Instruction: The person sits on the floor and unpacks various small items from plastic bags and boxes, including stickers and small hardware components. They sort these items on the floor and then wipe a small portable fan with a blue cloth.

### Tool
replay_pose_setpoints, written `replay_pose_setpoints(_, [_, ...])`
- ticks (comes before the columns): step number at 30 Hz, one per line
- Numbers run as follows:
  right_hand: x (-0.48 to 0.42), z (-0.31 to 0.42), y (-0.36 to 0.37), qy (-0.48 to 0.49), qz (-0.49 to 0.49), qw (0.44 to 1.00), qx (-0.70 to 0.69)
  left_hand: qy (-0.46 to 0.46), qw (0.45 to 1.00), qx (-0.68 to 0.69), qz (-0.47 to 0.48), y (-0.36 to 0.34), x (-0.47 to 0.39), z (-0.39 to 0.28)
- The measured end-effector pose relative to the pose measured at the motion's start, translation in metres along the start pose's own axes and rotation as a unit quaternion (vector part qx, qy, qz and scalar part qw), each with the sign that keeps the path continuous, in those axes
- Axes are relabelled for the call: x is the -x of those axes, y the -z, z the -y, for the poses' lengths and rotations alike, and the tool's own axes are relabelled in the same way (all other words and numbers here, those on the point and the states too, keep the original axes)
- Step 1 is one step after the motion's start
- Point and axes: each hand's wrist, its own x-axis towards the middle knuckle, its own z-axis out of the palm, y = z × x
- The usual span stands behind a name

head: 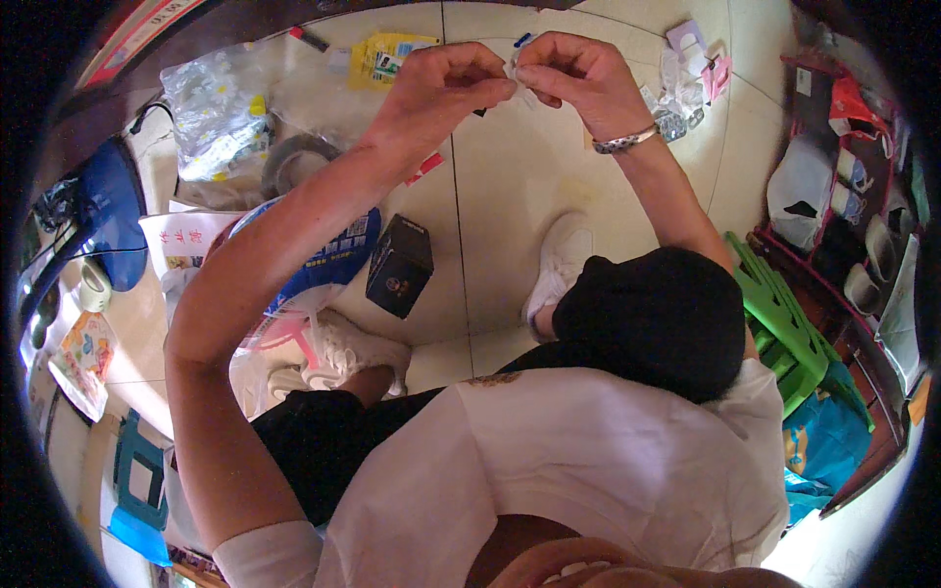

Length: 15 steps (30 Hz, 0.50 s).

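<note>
Out in front of me both hands meet over the tiled floor. Thumb and fingertips of my left hand [450,82] pinch one side of a small whitish, partly clear piece [512,70]. The fingers of my right hand [581,72], with a metal bracelet [625,141] at the wrist, grip its other side. Most of the piece is hidden by the fingertips, so its kind is unclear. A yellow packet [367,62] lies on the floor beyond my left hand. Clear plastic packaging and blister pieces [670,121] lie to the right of my right hand.
Between my shoes stands a black box [401,266], beside a blue round hand fan [349,246]. A daisy-print plastic bag [217,117] and a roll of tape [294,163] lie left. On the right are a green plastic stool [783,323] and an organizer holding face masks [801,191].
</note>
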Motion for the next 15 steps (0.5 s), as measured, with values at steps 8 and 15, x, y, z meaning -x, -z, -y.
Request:
replay_pose_setpoints(8, [0.007, 0.008, 0.011, 0.016, -0.005, 0.999, -0.036, 0.023, 0.994, 0.109, 0.010, 0.018, 0.006, 0.008])
replay_pose_setpoints(15, [0.008, 0.008, 0.012, -0.010, -0.002, 0.992, -0.122, 0.064, 0.981, 0.180, 0.045, 0.023, 0.003, 0.012])
